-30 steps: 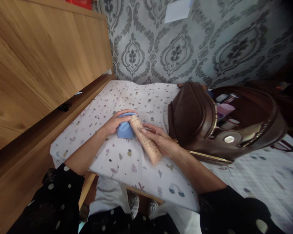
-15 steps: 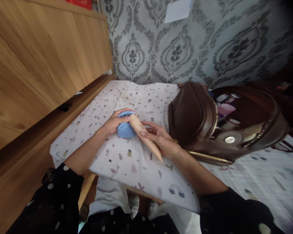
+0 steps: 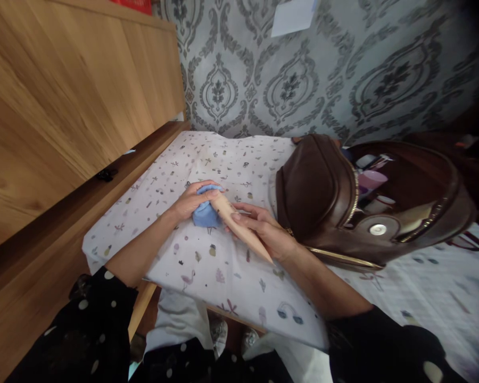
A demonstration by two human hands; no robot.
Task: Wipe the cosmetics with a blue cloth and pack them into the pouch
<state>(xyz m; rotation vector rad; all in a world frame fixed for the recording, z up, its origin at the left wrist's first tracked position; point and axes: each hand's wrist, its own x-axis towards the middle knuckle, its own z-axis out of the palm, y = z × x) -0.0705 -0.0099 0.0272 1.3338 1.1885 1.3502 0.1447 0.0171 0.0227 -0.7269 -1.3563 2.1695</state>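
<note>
My left hand (image 3: 191, 201) is closed on a folded blue cloth (image 3: 205, 215), with its thumb over the cloth near the end of a tube. That beige squeeze tube (image 3: 243, 230) lies slanted in my right hand (image 3: 272, 230), its flat crimped end pointing down toward me. The upper end of the tube touches the cloth, which partly hides it. Small dark print shows on the tube, too blurred to read. Both hands are above a white cloth (image 3: 223, 159) printed with small flamingos and pineapples.
On the right stands a brown leather bag (image 3: 317, 186), unzipped, with a pink container (image 3: 373, 181) and other toiletries inside. A wooden cabinet (image 3: 115, 69) rises at the left. Behind is a patterned wall (image 3: 291, 88) with white paper (image 3: 293, 17) on it.
The tube has turned slightly in my right hand, so less of its print faces up, and its flat end has shifted a little to the right. My left hand stays on the cloth.
</note>
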